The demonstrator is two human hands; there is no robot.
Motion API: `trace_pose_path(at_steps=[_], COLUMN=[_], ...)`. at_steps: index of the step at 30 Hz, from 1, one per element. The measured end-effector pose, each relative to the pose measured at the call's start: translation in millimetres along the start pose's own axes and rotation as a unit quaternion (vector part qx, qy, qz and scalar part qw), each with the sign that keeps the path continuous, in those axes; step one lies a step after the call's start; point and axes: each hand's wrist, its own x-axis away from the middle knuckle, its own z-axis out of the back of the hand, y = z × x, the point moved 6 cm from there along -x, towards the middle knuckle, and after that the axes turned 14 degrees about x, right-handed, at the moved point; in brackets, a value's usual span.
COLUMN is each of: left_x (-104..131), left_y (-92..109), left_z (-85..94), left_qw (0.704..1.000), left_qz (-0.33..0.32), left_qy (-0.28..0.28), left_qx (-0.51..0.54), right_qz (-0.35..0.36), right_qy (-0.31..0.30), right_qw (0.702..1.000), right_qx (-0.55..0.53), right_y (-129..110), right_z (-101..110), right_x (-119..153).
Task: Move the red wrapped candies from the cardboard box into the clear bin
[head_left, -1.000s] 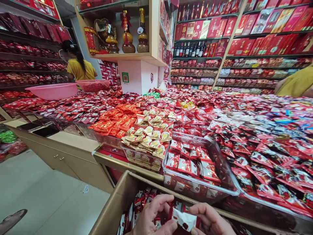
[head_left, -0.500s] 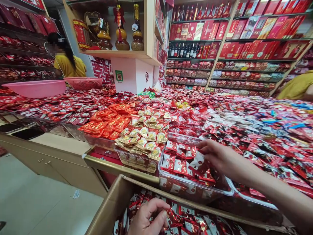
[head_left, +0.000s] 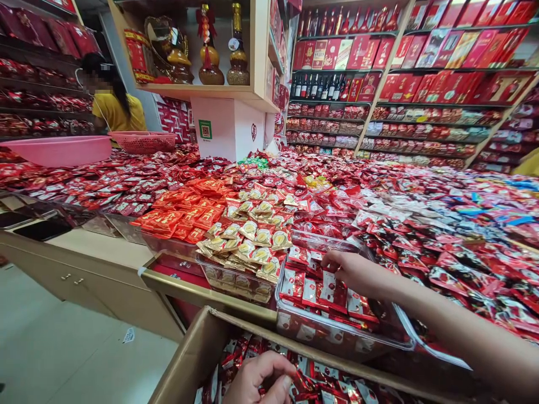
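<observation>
My right hand (head_left: 357,272) is over a clear plastic bin (head_left: 337,331), its fingertips closed at the upper edge of a red-and-white wrapped candy (head_left: 334,293). That candy stands tilted against similar candies (head_left: 292,285) in the bin. Lower down, my left hand (head_left: 259,379) is inside a cardboard box (head_left: 185,359) among loose candies (head_left: 328,373) in the same kind of wrapper. Its thumb and forefinger are curled close together beside a red wrapper; whether they grip it is unclear.
Gold-wrapped candies (head_left: 252,241) and orange-red packets (head_left: 181,216) are heaped left of the bin. Dark red packets (head_left: 455,252) spread to the right. A pink basin (head_left: 59,151) and basket (head_left: 143,141) sit at the back left, near a person in yellow (head_left: 120,112).
My right hand has moved left and slightly back, and the candy at its fingertips now stands more upright among the others. My left hand has barely moved.
</observation>
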Motion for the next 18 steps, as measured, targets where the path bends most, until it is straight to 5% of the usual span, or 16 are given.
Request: trace_pose_path(at_steps=[8, 18], left_x=[1.1, -1.5], left_y=[14.2, 0.3], left_z=[-3.2, -1.4], left_qw=[0.999, 0.994], left_qz=[-0.009, 0.018], left_qy=[0.005, -0.043], left_qx=[-0.049, -0.099], right_qz=[-0.010, 0.053], right_qy=[-0.005, 0.013], right_qw=[0.999, 0.993], right_qx=[0.037, 0.100], right_y=[6.7, -11.7], right_z=[-5.0, -9.4], right_x=[-1.5, 17.3])
